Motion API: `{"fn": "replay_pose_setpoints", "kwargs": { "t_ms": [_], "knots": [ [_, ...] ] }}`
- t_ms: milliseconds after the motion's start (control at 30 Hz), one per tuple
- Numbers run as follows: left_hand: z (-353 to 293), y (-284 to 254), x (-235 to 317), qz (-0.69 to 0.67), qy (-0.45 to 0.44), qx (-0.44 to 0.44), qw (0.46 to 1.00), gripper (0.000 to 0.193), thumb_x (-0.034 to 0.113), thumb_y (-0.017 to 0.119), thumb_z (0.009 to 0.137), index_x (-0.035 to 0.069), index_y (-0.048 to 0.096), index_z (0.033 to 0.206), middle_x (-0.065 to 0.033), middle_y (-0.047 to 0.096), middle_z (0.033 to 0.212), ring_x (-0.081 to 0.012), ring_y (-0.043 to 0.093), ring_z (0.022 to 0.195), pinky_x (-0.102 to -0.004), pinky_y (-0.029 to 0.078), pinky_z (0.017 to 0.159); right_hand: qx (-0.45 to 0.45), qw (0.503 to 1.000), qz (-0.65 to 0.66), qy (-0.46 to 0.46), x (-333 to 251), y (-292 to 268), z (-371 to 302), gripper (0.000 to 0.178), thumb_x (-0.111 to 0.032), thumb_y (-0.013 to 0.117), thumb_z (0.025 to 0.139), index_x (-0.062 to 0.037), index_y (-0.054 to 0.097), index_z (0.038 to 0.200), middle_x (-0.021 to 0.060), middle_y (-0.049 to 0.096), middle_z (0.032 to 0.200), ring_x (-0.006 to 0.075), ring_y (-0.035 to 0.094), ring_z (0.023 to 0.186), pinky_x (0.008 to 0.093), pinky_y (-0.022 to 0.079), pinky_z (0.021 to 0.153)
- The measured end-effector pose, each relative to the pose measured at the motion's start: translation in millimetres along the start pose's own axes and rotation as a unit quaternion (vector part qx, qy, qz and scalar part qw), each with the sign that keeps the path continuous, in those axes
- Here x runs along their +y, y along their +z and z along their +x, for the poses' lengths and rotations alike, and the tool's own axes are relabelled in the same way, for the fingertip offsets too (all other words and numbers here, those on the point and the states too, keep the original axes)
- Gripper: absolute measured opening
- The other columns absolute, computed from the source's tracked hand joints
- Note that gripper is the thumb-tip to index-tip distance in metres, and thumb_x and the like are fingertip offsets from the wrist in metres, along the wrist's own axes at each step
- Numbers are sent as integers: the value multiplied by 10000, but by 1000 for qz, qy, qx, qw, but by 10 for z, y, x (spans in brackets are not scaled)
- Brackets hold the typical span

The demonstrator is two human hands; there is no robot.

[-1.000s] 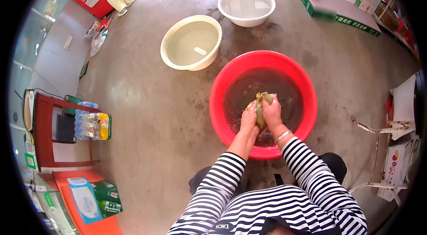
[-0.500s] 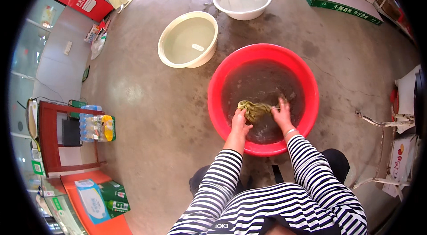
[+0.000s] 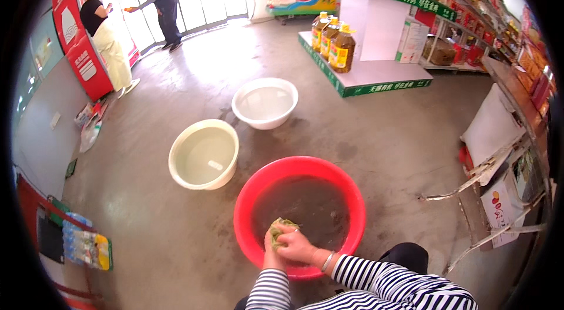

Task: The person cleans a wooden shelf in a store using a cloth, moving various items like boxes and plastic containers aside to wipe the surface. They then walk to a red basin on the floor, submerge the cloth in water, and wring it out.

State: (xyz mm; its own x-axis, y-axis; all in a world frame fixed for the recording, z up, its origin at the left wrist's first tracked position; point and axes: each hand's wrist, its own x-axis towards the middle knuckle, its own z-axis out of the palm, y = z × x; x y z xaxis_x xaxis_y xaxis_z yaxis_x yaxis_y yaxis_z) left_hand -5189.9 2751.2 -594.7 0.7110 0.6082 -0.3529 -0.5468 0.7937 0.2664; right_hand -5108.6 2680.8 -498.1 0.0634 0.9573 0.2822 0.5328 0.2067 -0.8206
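A wet olive-green cloth (image 3: 276, 232) is bunched up between my two hands, over the near left part of a large red basin (image 3: 242, 216). Dark, murky water (image 3: 311, 207) fills the basin. My left hand (image 3: 271, 251) is closed around the cloth from the left. Pressed against it from the right, my right hand (image 3: 298, 248) grips the same cloth, its fingers curled over the bundle. Parts of the cloth are hidden by the fingers.
Beyond the red basin stand a cream basin (image 3: 175, 164) and a white basin (image 3: 264, 124), both holding clearer water. Bottled-water packs (image 3: 88, 245) lie left. Oil bottles (image 3: 341, 51) stand on a display platform (image 3: 382, 78). A metal-legged rack (image 3: 452, 195) is right. Two people stand by a red cooler (image 3: 88, 69).
My hands, apart before with the cloth stretched between them, have come together around it. The view has tilted up, bringing the doorway, two people and the shelves into sight.
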Motion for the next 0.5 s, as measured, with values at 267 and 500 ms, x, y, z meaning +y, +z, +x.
{"fn": "replay_pose_setpoints", "kwargs": {
  "t_ms": [267, 500],
  "knots": [
    [-69, 562, -168, 62, 140, 127, 980, 364, 307, 437, 854, 38, 493, 1092, -141, 551, 1042, -260, 584, 889, -393, 506, 756, 154, 953, -141, 217, 497, 19, 625, 344, -329, 616, 684, -39, 595, 867, 174, 554, 941, 330, 531, 899, 388, 441, 783],
    [10, 99, 145, -31, 53, -185, 981, 257, 315, 450, 861, 105, 537, 980, -79, 569, 917, -231, 581, 817, -367, 495, 720, 97, 989, 100, 57, -475, 59, 127, 290, -113, 646, 697, -59, 581, 974, 152, 574, 994, 282, 557, 966, 376, 428, 831]
  ]
}}
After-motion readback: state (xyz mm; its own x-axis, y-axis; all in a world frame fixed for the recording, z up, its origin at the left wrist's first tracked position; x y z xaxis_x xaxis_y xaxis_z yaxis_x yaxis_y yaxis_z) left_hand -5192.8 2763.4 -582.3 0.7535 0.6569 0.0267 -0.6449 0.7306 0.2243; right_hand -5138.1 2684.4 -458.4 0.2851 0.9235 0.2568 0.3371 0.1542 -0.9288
